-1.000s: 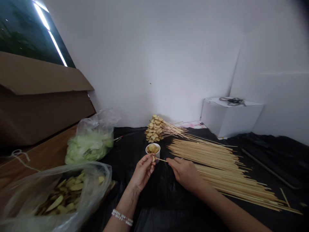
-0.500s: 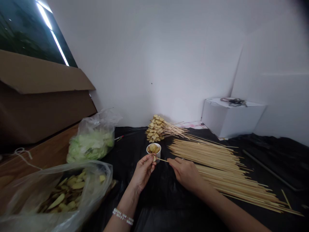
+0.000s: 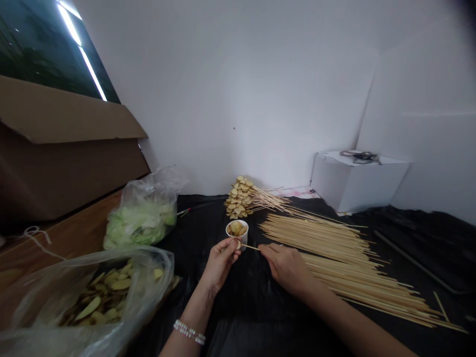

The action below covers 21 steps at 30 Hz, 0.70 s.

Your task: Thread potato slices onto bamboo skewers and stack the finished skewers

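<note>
I log the lot from the left edge across.

- Cardboard box point(image 3: 67, 148): brown, flap open, at 9 o'clock of my view, standing on the bare wooden end of the table point(image 3: 74, 240).
- Near bag point(image 3: 111, 297): clear plastic, at 7 o'clock, mouth open, holding pale yellow-green cut pieces.
- Far bag point(image 3: 143, 215): clear plastic, just behind the near one, at 10 o'clock of the hands, holding green leaves.
- Black sheet point(image 3: 245, 305): covers the table from the bags rightward, and everything below lies on it.
- Left hand point(image 3: 219, 260): beaded bracelet point(image 3: 189, 333) at the wrist. Thumb and fingertips are closed on a small slice point(image 3: 238, 244), held at the near rim of the cup.
- Paper cup point(image 3: 237, 230): white, upright, filled with more cut pieces, at 12 o'clock of the left hand. I cannot tell whether it touches the fingers.
- Loaded skewers point(image 3: 240, 198): a heap at 12 o'clock of the cup, near the wall, with the food ends to the left and the bare ends fanned right.
- Skewer point(image 3: 250, 246): thin and wooden, spanning the gap between the hands, its tip at the slice.
- Right hand point(image 3: 286, 265): at 3 o'clock of the left hand, palm down, fingertips pinched on the skewer's other end.
- Bare skewers point(image 3: 334, 248): a broad bundle running from 1 o'clock of the right hand out to 4 o'clock of my view.
- White box point(image 3: 357, 181): at 2 o'clock, in the wall corner. A dark object lies on top, too small to identify.
</note>
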Each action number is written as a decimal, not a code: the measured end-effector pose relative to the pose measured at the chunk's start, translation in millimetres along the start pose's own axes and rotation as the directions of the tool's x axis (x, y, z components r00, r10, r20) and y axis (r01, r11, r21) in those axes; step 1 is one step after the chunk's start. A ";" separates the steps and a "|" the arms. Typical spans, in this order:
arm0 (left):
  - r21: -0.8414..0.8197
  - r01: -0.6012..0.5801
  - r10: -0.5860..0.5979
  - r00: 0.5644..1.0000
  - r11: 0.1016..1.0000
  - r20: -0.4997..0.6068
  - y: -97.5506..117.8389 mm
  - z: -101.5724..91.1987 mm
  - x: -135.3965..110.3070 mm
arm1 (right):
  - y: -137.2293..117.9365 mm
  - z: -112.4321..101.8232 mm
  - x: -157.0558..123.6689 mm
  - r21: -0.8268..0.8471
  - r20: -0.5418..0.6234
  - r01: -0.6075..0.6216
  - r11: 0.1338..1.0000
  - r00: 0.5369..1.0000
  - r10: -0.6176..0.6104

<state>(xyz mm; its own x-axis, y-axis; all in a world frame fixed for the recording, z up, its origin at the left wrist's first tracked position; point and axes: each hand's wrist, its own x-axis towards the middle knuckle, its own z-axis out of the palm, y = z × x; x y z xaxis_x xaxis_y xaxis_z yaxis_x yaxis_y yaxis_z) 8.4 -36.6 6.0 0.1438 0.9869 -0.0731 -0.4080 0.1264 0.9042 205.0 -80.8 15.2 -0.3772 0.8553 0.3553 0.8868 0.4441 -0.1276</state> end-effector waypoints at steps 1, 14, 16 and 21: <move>0.019 -0.004 0.004 1.000 1.000 0.002 0.0 0.0 -0.1 | -0.3 0.1 -0.3 0.001 0.005 0.004 1.000 1.000 -0.004; -0.042 -0.021 0.019 0.999 0.999 -0.041 -4.3 5.5 -0.9 | 0.9 16.1 -0.4 0.014 -0.058 0.004 1.000 0.998 -0.003; -0.121 0.007 -0.016 0.997 0.993 -0.073 -6.7 6.1 0.9 | 1.9 18.0 0.2 0.012 -0.080 0.008 1.000 0.997 -0.007; -0.174 0.018 -0.034 0.995 0.985 -0.090 -7.4 6.3 2.1 | 3.0 18.0 1.8 0.068 -0.121 0.015 0.998 0.993 -0.007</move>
<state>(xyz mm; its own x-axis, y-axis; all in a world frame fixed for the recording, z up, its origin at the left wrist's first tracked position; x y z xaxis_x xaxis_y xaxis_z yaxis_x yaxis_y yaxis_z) 17.4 -36.0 1.8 0.0762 0.9871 -0.1410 -0.5562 0.1594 0.8156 202.3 -73.2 -1.1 -0.3480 0.8138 0.4655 0.8609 0.4739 -0.1850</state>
